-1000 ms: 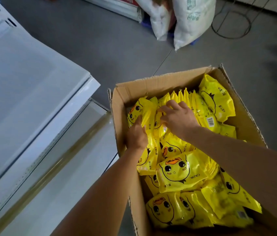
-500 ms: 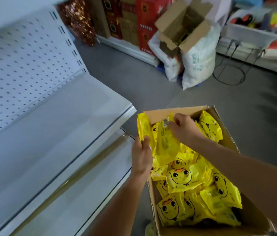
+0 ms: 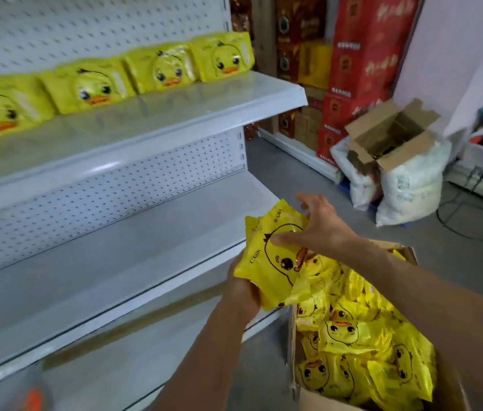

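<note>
A bundle of yellow duck-face packets point(image 3: 269, 262) is held up between both hands, just off the front edge of the middle white shelf point(image 3: 133, 250). My left hand point(image 3: 241, 293) grips the bundle from underneath. My right hand point(image 3: 315, 225) clasps its top, thumb across the front packet and fingers over the far edge. Below and to the right, an open cardboard box point(image 3: 304, 394) on the floor holds several more of the same yellow packets point(image 3: 350, 330).
The upper shelf point(image 3: 175, 111) carries a row of yellow duck packets point(image 3: 91, 87) against the pegboard back. Red cartons point(image 3: 361, 63) are stacked at the rear. White sacks point(image 3: 409, 185) with an open cardboard box point(image 3: 388, 134) on top stand on the grey floor.
Both hands have lifted a bundle of packets out of the box and up toward the shelves. The view has tilted up, bringing the upper shelf with its packets into sight.
</note>
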A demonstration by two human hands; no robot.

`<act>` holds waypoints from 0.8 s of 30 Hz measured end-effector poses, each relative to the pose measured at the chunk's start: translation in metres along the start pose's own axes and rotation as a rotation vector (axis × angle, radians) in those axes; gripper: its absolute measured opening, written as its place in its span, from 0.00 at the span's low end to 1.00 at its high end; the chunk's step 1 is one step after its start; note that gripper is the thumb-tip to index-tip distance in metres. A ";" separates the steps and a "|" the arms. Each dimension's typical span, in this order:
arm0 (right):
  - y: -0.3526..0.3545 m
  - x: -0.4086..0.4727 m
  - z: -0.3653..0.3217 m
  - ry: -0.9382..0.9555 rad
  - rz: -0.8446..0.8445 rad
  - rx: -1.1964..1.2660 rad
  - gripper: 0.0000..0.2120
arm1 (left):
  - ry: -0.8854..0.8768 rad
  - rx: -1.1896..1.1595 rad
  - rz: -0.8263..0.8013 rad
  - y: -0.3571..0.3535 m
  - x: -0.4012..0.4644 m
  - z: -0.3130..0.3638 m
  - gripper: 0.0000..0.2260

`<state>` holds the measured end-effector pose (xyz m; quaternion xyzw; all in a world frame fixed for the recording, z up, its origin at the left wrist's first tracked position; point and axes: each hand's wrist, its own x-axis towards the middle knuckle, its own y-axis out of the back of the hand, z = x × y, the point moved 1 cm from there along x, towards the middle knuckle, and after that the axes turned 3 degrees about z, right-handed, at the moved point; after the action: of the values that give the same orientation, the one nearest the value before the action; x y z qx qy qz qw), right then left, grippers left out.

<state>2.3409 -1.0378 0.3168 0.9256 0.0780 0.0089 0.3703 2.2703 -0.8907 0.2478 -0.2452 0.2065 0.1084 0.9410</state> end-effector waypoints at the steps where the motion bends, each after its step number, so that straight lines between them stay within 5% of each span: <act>1: -0.001 -0.005 -0.007 -0.027 -0.071 0.082 0.37 | -0.029 0.011 0.018 0.007 -0.012 0.006 0.09; 7: -0.023 -0.037 -0.052 -0.048 -0.147 0.403 0.19 | -0.049 -0.188 0.012 0.057 -0.072 0.044 0.23; 11: -0.044 -0.062 -0.097 -0.038 -0.118 0.484 0.23 | -0.148 -0.204 0.073 0.091 -0.112 0.072 0.39; 17: -0.085 -0.093 -0.180 0.167 -0.167 0.671 0.22 | -0.379 -0.076 0.505 0.134 -0.160 0.117 0.18; 24: -0.157 -0.108 -0.276 0.236 -0.074 0.785 0.24 | -0.522 -0.099 0.693 0.220 -0.214 0.174 0.16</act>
<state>2.1917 -0.7532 0.4133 0.9858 0.1505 0.0715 -0.0222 2.0707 -0.6362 0.3884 -0.1705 0.0261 0.4859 0.8568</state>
